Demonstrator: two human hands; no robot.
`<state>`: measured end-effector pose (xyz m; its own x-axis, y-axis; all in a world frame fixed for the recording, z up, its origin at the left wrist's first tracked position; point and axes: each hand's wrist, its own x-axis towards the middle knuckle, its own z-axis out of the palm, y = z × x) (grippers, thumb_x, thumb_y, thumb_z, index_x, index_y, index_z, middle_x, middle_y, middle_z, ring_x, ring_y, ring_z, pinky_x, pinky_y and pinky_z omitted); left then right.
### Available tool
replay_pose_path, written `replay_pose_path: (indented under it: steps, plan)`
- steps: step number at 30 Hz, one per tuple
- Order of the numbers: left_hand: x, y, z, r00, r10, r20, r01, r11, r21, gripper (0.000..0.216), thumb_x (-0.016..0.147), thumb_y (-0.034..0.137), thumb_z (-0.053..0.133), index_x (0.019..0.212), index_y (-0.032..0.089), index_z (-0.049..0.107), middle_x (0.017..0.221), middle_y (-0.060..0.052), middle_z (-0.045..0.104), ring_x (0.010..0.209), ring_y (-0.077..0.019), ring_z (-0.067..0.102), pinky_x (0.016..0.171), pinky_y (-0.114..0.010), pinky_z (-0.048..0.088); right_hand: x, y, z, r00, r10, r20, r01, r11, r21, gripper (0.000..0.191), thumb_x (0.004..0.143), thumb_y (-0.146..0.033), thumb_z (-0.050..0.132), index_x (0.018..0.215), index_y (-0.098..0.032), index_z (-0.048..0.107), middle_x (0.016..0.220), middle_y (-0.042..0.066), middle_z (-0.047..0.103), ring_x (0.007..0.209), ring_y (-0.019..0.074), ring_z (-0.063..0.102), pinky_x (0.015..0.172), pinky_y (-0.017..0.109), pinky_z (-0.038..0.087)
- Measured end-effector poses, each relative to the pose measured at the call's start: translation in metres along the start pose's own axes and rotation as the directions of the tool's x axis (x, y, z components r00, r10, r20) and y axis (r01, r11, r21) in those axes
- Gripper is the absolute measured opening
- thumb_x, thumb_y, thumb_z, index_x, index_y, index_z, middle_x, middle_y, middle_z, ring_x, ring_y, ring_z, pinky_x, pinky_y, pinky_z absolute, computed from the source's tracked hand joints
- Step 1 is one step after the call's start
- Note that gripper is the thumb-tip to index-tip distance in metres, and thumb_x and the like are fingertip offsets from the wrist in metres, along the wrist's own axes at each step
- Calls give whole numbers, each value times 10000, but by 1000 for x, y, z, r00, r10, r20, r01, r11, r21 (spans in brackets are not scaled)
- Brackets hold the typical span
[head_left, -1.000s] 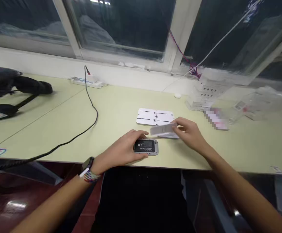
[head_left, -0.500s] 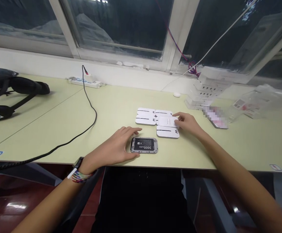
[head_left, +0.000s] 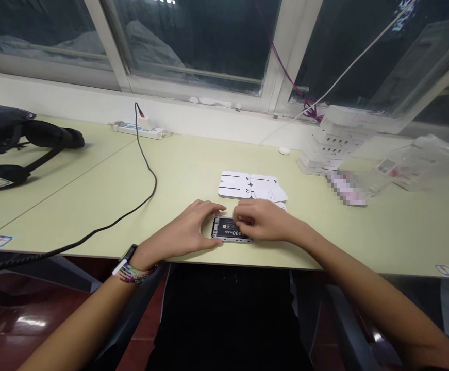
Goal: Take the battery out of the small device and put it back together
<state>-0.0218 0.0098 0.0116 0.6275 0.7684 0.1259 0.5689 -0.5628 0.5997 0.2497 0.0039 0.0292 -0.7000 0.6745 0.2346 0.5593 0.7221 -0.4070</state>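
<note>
One opened device [head_left: 215,230] with one black battery [head_left: 226,228] lies on the table [head_left: 185,175]. Around its left end the left hand [head_left: 187,226] spreads wide, gripping nothing; over its right end the right hand [head_left: 261,219] curls, any hold hidden. Beyond it, five white panels [head_left: 235,184] show.

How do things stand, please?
Left hand open around left end of grey rectangular device; right hand curled over its black battery; white rounded panels beyond.

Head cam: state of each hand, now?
Left hand: open, spread around the left end of the battery device; contact unclear.
Right hand: fingers curled over its right end; whether it grips anything can't be told.
</note>
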Motion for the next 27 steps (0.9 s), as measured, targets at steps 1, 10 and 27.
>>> replay_pose_path:
  steps: [1, 10, 27]
  plan:
    - [1, 0, 0, 1000, 9, 8, -9, 1000, 6, 624, 843, 446, 852, 1400, 289, 618, 1330, -68, 663, 1315, -338, 586, 1119, -493, 515, 8, -6, 4, 997, -63, 49, 61, 998, 29, 117, 954, -160, 563, 853, -208, 598, 847, -7, 627, 729, 137, 527, 668, 278, 354]
    - [3, -1, 1, 998, -27, 56, 29, 999, -27, 353, 850, 476, 839, 1094, 276, 679, 1142, -33, 610, 1187, -305, 559, 1006, -463, 544, 42, -10, 14, 968, -199, 150, 200, 980, 7, 120, 947, -182, 565, 833, -203, 597, 886, -7, 660, 687, 124, 475, 622, 282, 295]
    - [5, -12, 0, 996, -68, 61, 74, 990, -116, 420, 785, 538, 895, 1142, 363, 759, 1254, -25, 638, 1331, -347, 506, 1116, -510, 532, 61, -17, 9, 917, -248, 313, 304, 942, -144, 112, 879, -162, 587, 779, -208, 605, 668, -48, 539, 586, 122, 356, 589, 301, 228]
